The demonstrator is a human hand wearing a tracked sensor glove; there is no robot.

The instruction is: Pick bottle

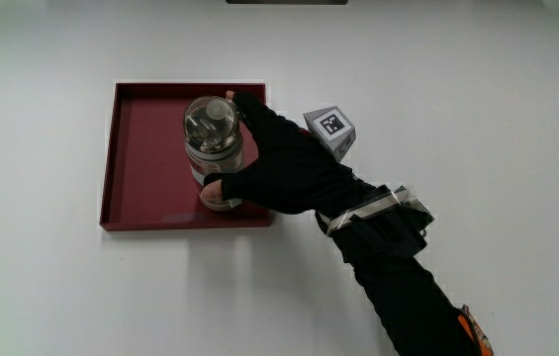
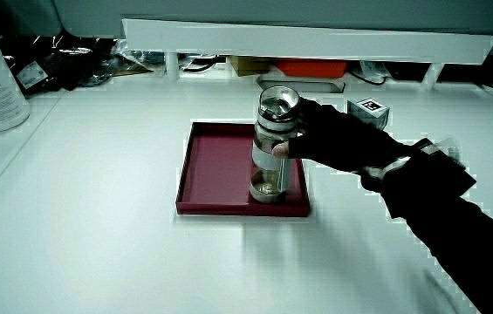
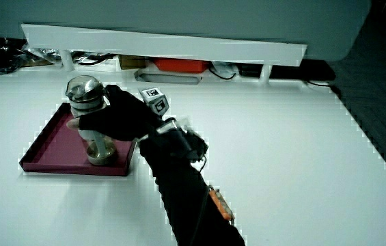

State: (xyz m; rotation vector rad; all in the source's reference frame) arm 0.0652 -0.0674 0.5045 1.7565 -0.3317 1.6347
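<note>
Wrapping around the bottle [image 1: 214, 148], fingers [image 1: 222, 190] and thumb curled on its waist, grasping it just above the base. Hand [image 1: 284, 168] beside the bottle, patterned cube [image 1: 331, 131] on its back, forearm [image 1: 398, 267] trailing off toward the person. Bottle upright inside the dark red tray [image 1: 136, 148], near the tray's edge closest to the person and toward the corner where the hand comes in; whether the base touches the tray floor cannot be told. To do this step well: squeeze evenly, lift straight up clear of the low tray wall, keep it vertical. Clear body, pale band around the middle, shiny domed cap [image 2: 278, 103]; smooth-looking, so probably slippery under a loose grip.
</note>
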